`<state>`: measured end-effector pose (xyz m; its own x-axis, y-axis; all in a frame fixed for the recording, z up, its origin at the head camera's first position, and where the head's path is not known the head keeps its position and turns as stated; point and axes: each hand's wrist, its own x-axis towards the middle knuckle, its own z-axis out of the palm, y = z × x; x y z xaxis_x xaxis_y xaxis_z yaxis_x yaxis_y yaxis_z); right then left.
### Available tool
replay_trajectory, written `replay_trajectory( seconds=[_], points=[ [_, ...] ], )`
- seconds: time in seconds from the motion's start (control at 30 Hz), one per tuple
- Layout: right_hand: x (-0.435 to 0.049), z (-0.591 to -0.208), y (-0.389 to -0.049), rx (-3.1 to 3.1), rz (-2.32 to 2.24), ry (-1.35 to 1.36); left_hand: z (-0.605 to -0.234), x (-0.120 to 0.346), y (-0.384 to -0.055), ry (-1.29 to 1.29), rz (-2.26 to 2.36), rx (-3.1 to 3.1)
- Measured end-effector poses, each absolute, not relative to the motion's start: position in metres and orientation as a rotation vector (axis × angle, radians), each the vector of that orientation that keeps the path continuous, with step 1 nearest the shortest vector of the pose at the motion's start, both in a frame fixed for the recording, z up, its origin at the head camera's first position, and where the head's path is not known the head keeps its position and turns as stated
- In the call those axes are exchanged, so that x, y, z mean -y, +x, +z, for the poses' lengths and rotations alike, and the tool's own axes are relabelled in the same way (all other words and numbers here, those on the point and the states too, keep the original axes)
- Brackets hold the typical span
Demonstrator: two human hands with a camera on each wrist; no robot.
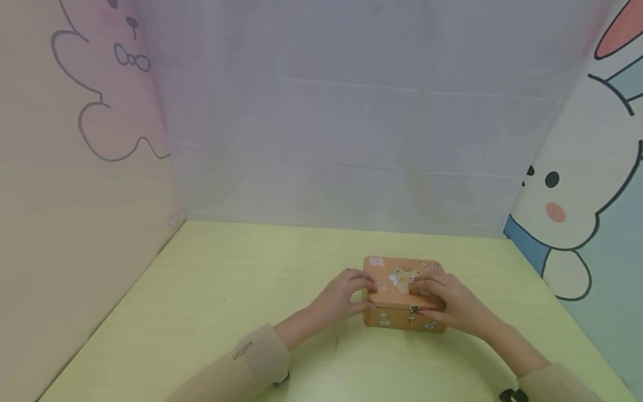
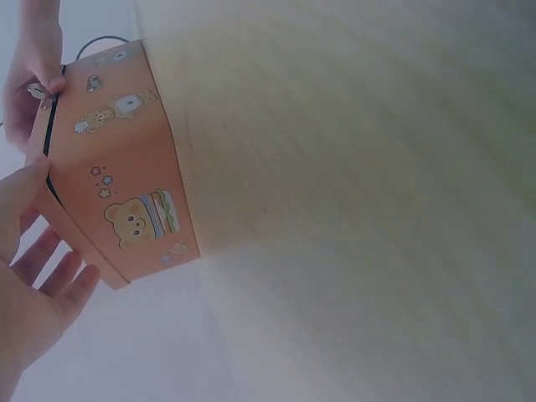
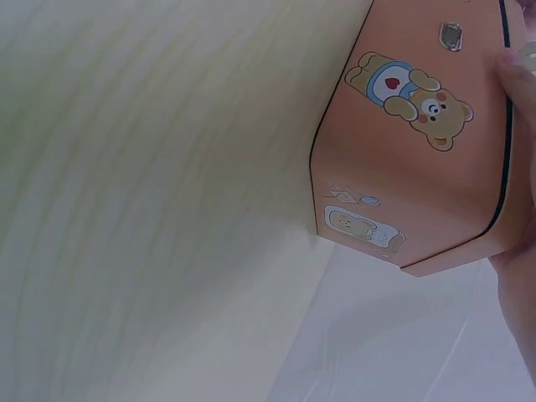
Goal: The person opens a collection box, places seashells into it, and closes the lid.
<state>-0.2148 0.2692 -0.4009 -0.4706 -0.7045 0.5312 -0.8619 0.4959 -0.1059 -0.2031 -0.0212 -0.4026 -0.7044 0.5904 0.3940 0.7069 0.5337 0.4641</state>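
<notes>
An orange box printed with bears sits on the table, its hinged-looking lid lowered. A narrow dark gap shows under the lid's edge in both wrist views. At the box's left side my left hand holds the lid's corner, thumb at the front edge and fingertips on top. My right hand grips the lid from the right, fingers curled on top and thumb by the metal latch. The catch plate shows on the front face in the right wrist view. Part of the lid's right side is hidden by my hand.
The pale yellow table extends left and in front of the box. A plain back wall rises behind it. Side walls with cartoon figures stand left and right.
</notes>
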Motion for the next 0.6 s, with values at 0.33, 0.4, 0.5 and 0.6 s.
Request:
replay_trajectory(
  seconds=[0.33,0.4,0.5,0.6],
  points=[
    [-0.268,-0.407,-0.214,2.293,0.449,1.299,-0.403,0.021,-0.201,-1.153,-0.800,2.543],
    [-0.267,-0.408,-0.213,2.302,0.444,1.297,-0.403,0.021,-0.201,-1.157,-0.774,2.552],
    [-0.267,-0.410,-0.212,2.310,0.432,1.294,-0.402,0.021,-0.200,-1.154,-0.733,2.573],
    [-0.267,-0.412,-0.212,2.297,0.417,1.300,-0.403,0.020,-0.200,-1.152,-0.687,2.588]
  ],
)
